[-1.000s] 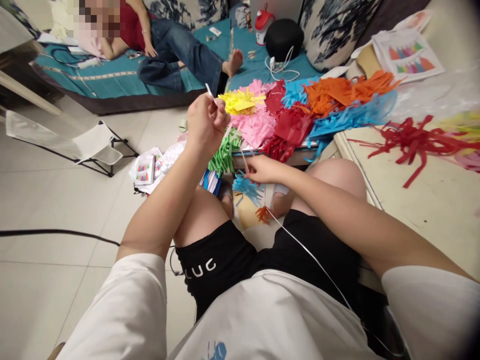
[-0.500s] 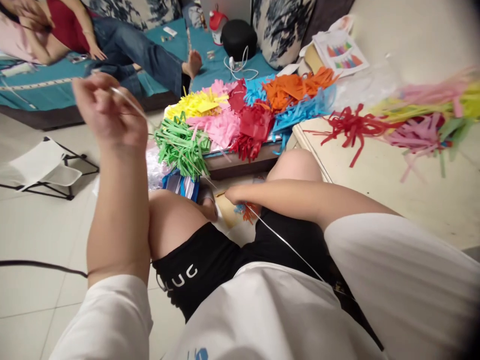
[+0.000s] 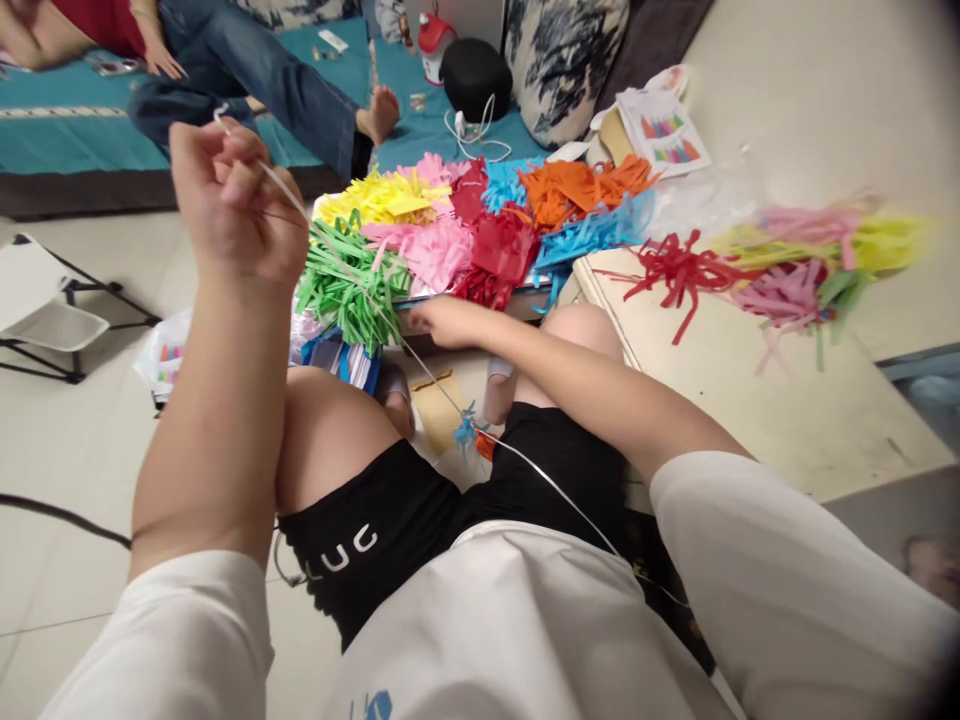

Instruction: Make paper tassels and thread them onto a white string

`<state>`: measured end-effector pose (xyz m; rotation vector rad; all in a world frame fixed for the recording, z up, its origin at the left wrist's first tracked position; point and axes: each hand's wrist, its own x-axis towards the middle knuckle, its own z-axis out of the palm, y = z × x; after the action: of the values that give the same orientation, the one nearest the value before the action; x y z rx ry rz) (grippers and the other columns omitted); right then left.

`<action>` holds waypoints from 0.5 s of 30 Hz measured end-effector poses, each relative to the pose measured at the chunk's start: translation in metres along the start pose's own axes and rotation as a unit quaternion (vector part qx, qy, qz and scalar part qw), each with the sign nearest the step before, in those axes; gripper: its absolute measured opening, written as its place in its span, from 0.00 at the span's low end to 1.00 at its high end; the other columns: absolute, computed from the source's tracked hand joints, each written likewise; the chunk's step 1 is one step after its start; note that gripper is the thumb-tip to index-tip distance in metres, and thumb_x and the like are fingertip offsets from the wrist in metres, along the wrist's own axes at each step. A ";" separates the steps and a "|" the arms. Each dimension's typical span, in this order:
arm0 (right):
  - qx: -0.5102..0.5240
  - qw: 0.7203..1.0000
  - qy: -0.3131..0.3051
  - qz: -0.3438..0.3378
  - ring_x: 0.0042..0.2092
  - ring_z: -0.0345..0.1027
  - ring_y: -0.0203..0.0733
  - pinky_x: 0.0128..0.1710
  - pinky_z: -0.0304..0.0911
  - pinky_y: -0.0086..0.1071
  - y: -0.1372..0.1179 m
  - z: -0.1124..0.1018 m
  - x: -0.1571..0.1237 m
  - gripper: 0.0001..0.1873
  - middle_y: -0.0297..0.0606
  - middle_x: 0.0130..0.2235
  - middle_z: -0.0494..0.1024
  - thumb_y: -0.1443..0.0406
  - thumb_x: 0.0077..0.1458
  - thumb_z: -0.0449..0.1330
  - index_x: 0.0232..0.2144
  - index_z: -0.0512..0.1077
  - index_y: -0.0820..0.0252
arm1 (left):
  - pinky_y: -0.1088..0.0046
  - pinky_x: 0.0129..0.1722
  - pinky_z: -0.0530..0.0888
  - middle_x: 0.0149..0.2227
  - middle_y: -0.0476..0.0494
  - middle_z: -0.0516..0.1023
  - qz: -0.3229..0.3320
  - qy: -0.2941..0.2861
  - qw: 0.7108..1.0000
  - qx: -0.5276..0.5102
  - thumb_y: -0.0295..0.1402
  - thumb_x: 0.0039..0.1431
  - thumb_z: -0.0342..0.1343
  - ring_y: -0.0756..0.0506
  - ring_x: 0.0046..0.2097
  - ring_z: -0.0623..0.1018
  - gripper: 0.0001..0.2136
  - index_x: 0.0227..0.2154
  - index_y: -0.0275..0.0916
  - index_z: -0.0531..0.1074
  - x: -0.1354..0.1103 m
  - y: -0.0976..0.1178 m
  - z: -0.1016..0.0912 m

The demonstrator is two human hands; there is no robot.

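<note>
My left hand is raised and closed in a pinch on the end of a thin white string. The string runs down past my knees to my lap. A small blue and orange paper tassel hangs on it between my thighs. My right hand reaches forward near the string's upper part, at the edge of the green paper fringe; its fingers are curled, and I cannot see whether they hold anything. Behind it lie piles of cut paper fringe in yellow, pink, red, blue and orange.
A low cream table at my right carries loose red fringe and mixed strips. A person sits on the teal mat at the back left. A folding white stand and a black cable lie on the tiled floor.
My right hand has moved from the tassel in my lap up and forward to the green fringe. The tassel now hangs free on the string. My left hand stayed raised, still pinching the string.
</note>
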<state>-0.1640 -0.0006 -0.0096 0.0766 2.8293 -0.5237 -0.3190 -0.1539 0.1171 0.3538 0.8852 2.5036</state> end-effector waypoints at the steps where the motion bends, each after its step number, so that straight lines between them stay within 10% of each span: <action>1: 0.017 0.998 0.063 0.007 0.64 0.82 0.54 0.66 0.73 0.39 0.012 -0.017 -0.006 0.26 0.54 0.65 0.87 0.74 0.73 0.57 0.67 0.82 0.65 | 0.90 0.20 0.59 0.27 0.57 0.67 -0.003 0.001 1.000 0.008 0.28 0.91 0.37 0.58 0.24 0.56 0.22 0.32 0.42 0.59 -0.004 0.001 0.003; 8: 0.016 0.899 0.352 0.260 0.54 0.84 0.51 0.64 0.77 0.43 0.172 -0.117 -0.129 0.18 0.50 0.51 0.88 0.68 0.78 0.58 0.62 0.81 0.67 | 0.89 0.22 0.61 0.25 0.58 0.65 -0.050 -0.025 0.996 0.074 0.23 0.88 0.42 0.63 0.21 0.53 0.22 0.31 0.40 0.64 -0.035 0.001 0.016; 12: 0.006 0.819 0.364 0.443 0.47 0.82 0.48 0.56 0.78 0.44 0.237 -0.138 -0.224 0.19 0.60 0.53 0.87 0.73 0.74 0.58 0.62 0.81 0.73 | 0.96 0.29 0.60 0.28 0.59 0.71 -0.051 -0.083 0.986 0.135 0.20 0.88 0.41 0.65 0.26 0.59 0.20 0.41 0.33 0.76 -0.039 -0.004 0.013; 15: 0.000 0.825 0.287 0.486 0.41 0.78 0.43 0.51 0.75 0.38 0.244 -0.131 -0.268 0.23 0.59 0.53 0.88 0.80 0.68 0.57 0.58 0.84 0.75 | 0.94 0.32 0.67 0.28 0.58 0.79 -0.028 -0.109 0.973 0.200 0.21 0.87 0.49 0.65 0.25 0.66 0.15 0.45 0.29 0.81 -0.042 -0.016 0.012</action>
<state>0.0861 0.2725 0.0952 1.8181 2.7528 -0.2566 -0.2733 -0.1575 0.1127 0.7080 1.2850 2.1718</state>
